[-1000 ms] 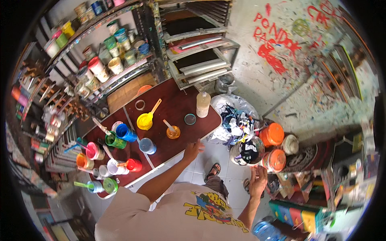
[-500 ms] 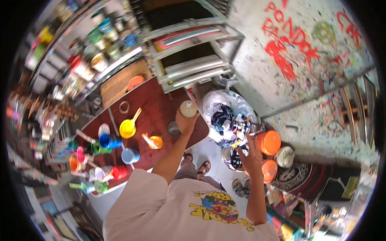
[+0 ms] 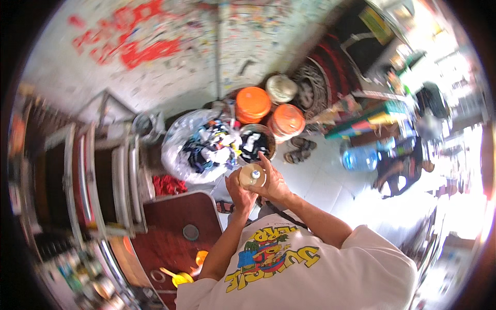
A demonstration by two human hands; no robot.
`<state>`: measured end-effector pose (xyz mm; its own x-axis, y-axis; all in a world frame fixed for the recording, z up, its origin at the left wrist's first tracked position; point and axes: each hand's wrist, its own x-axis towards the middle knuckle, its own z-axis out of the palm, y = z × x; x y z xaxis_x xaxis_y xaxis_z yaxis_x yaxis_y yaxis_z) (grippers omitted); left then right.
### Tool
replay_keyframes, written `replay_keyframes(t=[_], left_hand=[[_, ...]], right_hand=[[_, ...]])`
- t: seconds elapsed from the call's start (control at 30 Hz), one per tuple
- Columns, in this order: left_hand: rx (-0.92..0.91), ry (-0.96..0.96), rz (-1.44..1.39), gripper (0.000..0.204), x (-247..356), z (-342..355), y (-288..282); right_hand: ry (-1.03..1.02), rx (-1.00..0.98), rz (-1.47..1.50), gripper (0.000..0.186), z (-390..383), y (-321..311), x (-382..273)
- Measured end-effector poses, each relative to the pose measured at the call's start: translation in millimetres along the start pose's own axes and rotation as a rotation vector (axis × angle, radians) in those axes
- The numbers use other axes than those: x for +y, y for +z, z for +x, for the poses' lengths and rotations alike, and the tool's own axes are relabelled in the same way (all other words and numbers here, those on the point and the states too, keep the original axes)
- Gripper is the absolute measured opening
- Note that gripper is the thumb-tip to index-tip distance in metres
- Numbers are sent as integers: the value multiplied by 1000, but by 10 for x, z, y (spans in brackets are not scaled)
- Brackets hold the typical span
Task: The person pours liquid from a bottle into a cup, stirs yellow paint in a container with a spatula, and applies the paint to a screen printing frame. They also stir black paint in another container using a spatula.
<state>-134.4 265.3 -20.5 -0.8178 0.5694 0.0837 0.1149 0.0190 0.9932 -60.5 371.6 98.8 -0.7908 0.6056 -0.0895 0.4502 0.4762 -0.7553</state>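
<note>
A tan plastic bottle (image 3: 251, 175) with a small pale cap is seen from above, held in front of my chest. My left hand (image 3: 236, 194) grips its left side and underside. My right hand (image 3: 275, 184) wraps around its right side, fingers reaching up past the cap. The bottle hangs over the pale floor, just beyond the corner of a dark red table (image 3: 173, 219).
On the table stand a yellow cup with a spoon (image 3: 180, 279), an orange cup (image 3: 201, 256) and a dark lid (image 3: 190, 232). Beyond my hands lie a clear bag of rags (image 3: 199, 147), a bucket of dark cloth (image 3: 254, 143), two orange-lidded buckets (image 3: 252, 103) and a blue water jug (image 3: 360, 157). A metal rack (image 3: 103, 170) stands at left.
My left hand reached to the tan bottle on the table and lifted it off. My right hand came up to join it. The view has swung right, away from the paint cups.
</note>
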Motion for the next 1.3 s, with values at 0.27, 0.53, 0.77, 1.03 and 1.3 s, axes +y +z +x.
replay_keyframes(t=[0.27, 0.53, 0.77, 1.03, 1.3], left_hand=[[-597, 469, 565, 100, 651, 252, 1173], [-482, 302, 594, 71, -361, 341, 1813], [-310, -156, 687, 54, -569, 167, 2133], [-194, -468, 569, 55, -334, -285, 2254], [-416, -637, 783, 55, -269, -672, 1857]], right_hand=[[493, 418, 327, 135, -602, -963, 812], [209, 1354, -59, 128, -882, -3780, 3392], [93, 1526, -304, 127, -191, -7062, 3549], [230, 1613, -375, 123, -404, -6458, 4220], [771, 1447, 72, 119, -847, -4108, 5810]])
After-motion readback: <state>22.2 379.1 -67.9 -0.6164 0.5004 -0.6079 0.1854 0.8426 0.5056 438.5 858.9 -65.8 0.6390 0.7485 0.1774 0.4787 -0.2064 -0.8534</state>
